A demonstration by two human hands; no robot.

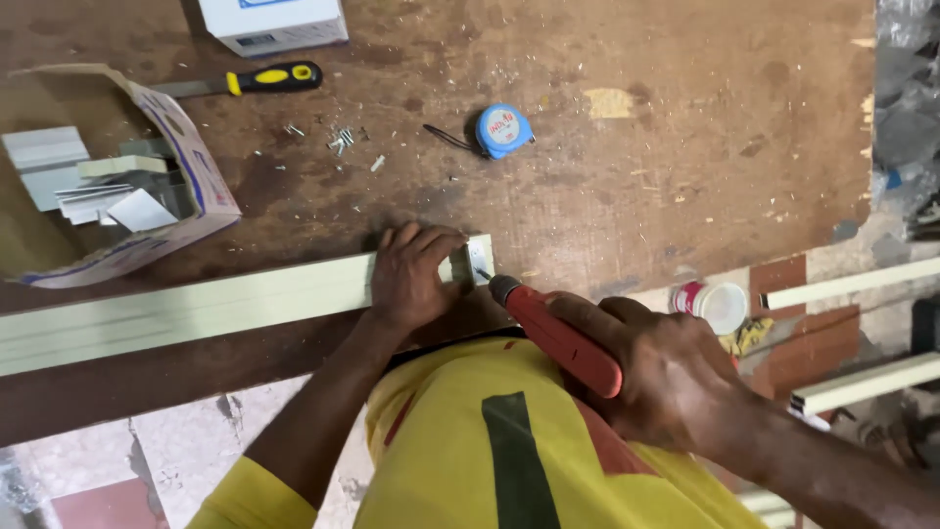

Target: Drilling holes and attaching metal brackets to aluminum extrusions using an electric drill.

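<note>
A long pale cream metal profile (176, 309) lies along the near edge of the brown wooden table (636, 167). My left hand (409, 277) presses down on its right end, beside a small silvery corner piece (479, 258). My right hand (666, 377) grips a red power drill (558, 335), whose bit tip touches the profile's end at the corner piece. My yellow shirt fills the bottom middle.
A torn cardboard box (117, 186) with metal brackets sits at the left. Farther back lie a yellow-handled screwdriver (264, 78), loose screws (343, 139), a blue tape measure (504, 129) and a white box (274, 22). More cream profiles (852, 284) and a small white tub (720, 306) lie on the floor at right.
</note>
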